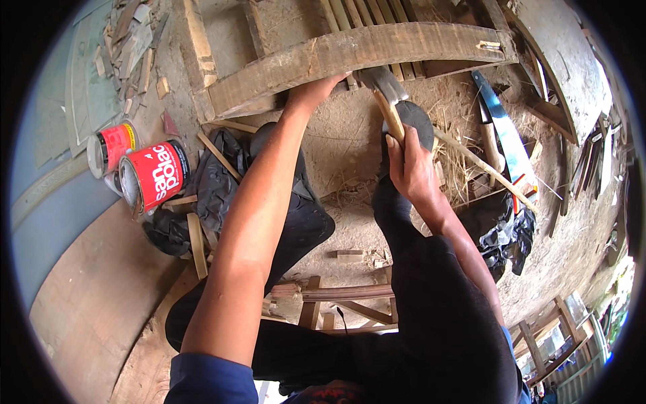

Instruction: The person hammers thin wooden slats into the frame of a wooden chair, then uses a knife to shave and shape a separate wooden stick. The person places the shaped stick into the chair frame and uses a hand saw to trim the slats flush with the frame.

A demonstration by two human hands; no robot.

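My right hand (412,168) is closed round the wooden handle of a hammer (389,111). The hammer's dark metal head (382,82) is close to the lower edge of a curved wooden board (350,50), part of a slatted wooden frame. Just left of the hammer head, my left hand (315,93) is at that same edge, its fingers drawn together. The board hides some of these fingers, and what they grip cannot be made out. Several narrow wooden slats (367,12) run behind the board, and some slat ends show below it.
Two red paint cans (160,176) stand at the left, near black plastic (219,165) and wood offcuts. A handsaw (508,138) lies at the right beside a long stick (481,163) and wood shavings. My knees and dark shoe (416,124) are close to the frame.
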